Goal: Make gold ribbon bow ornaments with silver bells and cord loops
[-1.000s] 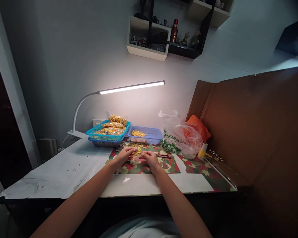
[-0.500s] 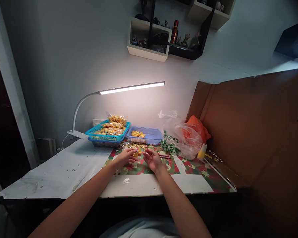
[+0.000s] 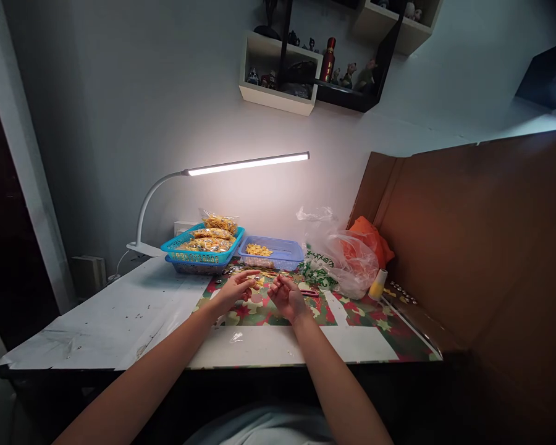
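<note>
My left hand (image 3: 235, 293) is over the patterned mat (image 3: 254, 315), its index finger stretched toward the right. At its fingertips I see a small yellow piece with a silvery bead (image 3: 258, 280), apparently pinched. Just to the right, my right hand (image 3: 287, 298) is closed with the palm partly turned up, thumb and fingertips together; whatever they pinch is too small to name. A narrow gap separates the two hands. Behind them lie thin golden strands (image 3: 259, 272) and loose silvery beads (image 3: 229, 270). A red-handled tool (image 3: 309, 293) rests beside my right hand.
A blue basket (image 3: 199, 254) with bagged yellow pieces stands back left, stacked on another. Next to it is a purple basket (image 3: 285, 253) with yellow pieces. Plastic bags (image 3: 352, 262), a yellow-white spool (image 3: 377, 285) and a cardboard wall (image 3: 467, 228) occupy the right. A lamp (image 3: 250, 164) hangs above.
My left hand has shifted slightly left and up with its index finger straighter. The right hand's fingers have curled in more, and the gap between the hands has widened a little.
</note>
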### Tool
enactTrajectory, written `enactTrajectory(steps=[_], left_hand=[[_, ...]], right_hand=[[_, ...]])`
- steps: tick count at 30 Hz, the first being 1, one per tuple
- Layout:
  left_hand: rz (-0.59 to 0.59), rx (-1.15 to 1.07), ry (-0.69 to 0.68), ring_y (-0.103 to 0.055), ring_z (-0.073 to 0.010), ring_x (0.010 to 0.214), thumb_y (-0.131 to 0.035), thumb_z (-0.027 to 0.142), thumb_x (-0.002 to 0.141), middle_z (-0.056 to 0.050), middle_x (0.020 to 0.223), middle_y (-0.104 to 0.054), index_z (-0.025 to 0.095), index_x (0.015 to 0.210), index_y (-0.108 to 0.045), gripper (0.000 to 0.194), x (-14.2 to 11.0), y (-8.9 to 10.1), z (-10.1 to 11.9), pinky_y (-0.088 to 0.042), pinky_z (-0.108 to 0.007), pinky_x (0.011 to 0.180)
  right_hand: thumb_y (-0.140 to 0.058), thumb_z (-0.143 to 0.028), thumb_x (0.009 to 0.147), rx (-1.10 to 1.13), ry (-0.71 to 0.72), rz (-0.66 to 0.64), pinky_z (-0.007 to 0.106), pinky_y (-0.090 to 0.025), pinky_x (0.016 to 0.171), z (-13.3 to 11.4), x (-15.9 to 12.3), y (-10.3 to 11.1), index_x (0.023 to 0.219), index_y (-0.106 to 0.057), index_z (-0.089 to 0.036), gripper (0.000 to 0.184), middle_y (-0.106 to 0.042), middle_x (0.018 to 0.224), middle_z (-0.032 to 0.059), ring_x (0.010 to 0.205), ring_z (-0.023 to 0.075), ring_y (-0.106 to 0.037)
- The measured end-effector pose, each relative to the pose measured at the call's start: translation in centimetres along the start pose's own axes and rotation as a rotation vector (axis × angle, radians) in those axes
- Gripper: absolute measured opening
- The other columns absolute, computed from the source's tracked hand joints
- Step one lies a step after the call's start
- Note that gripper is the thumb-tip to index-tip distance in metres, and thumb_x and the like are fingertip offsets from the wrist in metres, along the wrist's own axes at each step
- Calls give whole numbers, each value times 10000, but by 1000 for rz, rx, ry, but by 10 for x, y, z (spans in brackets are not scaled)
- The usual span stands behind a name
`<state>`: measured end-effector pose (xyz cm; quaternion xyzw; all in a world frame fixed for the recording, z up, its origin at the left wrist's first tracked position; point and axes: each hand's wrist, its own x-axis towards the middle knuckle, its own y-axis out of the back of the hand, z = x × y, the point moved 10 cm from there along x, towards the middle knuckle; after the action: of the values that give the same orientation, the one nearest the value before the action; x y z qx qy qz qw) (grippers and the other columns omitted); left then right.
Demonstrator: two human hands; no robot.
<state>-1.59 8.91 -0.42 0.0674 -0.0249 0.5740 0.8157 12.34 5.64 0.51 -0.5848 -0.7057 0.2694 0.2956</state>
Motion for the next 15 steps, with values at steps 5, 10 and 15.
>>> enactTrajectory(steps=[5, 10, 15], left_hand=[[-59, 82, -67, -672, -199, 892, -617, 315, 957, -85, 1130, -661, 150, 1210, -605, 302, -2, -7, 6, -593, -371, 747], [-151, 158, -117, -671, -172, 810, -616, 310, 960, -64, 1042, -674, 139, 1149, -624, 255, -2, -18, 7, -591, -331, 689], [-230, 199, -139, -670, -167, 794, -612, 311, 963, -62, 1032, -673, 142, 1169, -613, 266, -5, -26, 6, -591, -325, 677]], right_hand=[[-616, -304, 938, 44, 32, -33, 206, -422, 516, -6, 6, 3, 708, -528, -158, 286, -447, 579, -83, 471, 61, -404], [-576, -329, 981, 88, 55, -49, 190, -447, 496, -9, 10, 8, 877, -598, -133, 223, -559, 712, -43, 521, 59, -487], [-580, -318, 981, 123, 56, -73, 185, -448, 488, -9, 9, 5, 876, -601, -130, 216, -557, 702, -47, 510, 55, -486]])
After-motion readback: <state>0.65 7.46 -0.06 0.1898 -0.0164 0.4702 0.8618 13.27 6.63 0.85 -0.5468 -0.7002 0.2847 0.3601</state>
